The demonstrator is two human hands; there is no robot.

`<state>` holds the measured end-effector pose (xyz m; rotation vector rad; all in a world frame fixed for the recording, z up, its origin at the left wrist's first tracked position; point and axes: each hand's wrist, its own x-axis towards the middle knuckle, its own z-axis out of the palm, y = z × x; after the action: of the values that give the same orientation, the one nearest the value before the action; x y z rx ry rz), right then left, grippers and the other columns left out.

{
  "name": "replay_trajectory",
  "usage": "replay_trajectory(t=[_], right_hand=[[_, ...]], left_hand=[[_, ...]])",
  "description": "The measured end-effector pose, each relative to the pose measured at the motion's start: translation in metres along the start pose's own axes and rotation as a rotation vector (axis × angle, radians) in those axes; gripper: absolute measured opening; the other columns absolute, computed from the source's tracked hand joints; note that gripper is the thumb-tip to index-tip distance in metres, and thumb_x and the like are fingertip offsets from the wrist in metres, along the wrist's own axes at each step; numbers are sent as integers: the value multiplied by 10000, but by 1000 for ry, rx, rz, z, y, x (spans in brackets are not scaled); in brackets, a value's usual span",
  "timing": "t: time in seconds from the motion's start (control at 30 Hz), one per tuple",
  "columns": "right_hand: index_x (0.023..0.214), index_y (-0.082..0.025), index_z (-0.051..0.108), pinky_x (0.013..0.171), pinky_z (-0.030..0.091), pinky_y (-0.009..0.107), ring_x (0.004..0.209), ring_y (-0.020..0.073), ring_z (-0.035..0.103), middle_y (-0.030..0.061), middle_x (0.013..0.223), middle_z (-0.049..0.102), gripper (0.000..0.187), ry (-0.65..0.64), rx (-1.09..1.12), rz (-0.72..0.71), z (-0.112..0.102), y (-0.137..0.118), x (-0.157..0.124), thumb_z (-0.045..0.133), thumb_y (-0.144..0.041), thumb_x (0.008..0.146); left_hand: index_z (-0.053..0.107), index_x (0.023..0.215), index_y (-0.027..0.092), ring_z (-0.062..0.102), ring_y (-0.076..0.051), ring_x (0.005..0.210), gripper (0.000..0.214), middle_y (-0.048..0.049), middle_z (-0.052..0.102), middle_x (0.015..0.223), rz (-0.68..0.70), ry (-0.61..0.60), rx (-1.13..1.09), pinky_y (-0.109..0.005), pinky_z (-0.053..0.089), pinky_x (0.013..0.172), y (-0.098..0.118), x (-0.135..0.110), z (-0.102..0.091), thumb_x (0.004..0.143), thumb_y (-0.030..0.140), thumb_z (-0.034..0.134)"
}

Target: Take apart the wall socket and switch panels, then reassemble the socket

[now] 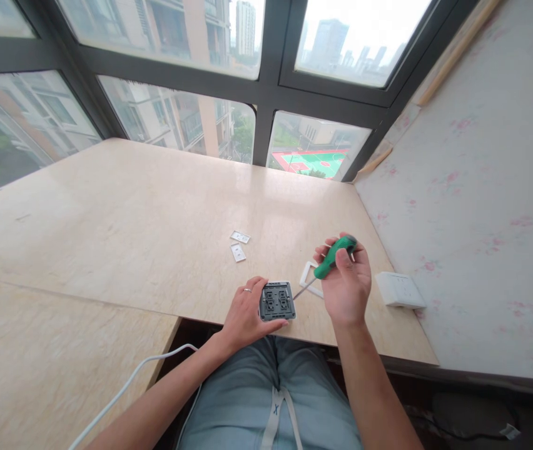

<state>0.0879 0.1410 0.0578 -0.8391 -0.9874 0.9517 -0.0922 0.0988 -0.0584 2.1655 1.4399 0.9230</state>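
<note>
A dark grey wall switch [276,302] with a light rim lies at the front of the sill, its inner face up. My left hand [248,312] grips it from the left, thumb along the near edge and fingers at the far left corner. In my right hand [348,284] is a screwdriver [335,257] with a green handle, fingers closed round it. Its thin shaft slants down to the left, and the tip is at the right edge of the switch, near a screw; whether it touches cannot be made out.
Two small white switch covers [238,252] lie beyond my left hand. A white frame [309,272] lies partly behind the screwdriver. To the right, a white socket box [400,289] sits against the flowered wall. A white cable [139,365] crosses the front left edge. Windows stand behind.
</note>
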Motion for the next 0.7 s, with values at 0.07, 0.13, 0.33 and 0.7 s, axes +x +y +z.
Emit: replay_trajectory(t=[0.07,0.13,0.33,0.7], right_hand=[[1116,-262,506,631,474,281,695,116,538,7,904,511,307,-58,71,0,13,-7,-8,642,-328,849],[1093,-257,524,571,420,255,613,101,467,-23,788,458,260,-120,114,0,24,-6,-16,631,-308,861],[1006,-243,518,579,418,254,602,98,467,-31,759,488,182,-199,117,29,41,11,-35,631,-333,896],[1019,-247,507,589,441,251,618,104,476,-30,768,484,208,-217,13,27,39,17,-34,631,-367,905]], left_hand=[[364,1373,169,500,-335,1268,897,-178,507,1352,8,-6,-2,-488,411,1019,0,1,0,696,570,795],[360,1371,164,516,-333,1249,906,-177,522,1339,12,-7,-1,-487,413,1010,-1,1,0,695,586,791],[380,1359,174,545,-327,1200,883,-163,541,1313,-2,-8,8,-483,419,996,1,1,-1,692,584,789],[367,1353,168,547,-346,1211,907,-177,531,1340,-13,-30,12,-511,416,1009,1,2,-1,672,580,802]])
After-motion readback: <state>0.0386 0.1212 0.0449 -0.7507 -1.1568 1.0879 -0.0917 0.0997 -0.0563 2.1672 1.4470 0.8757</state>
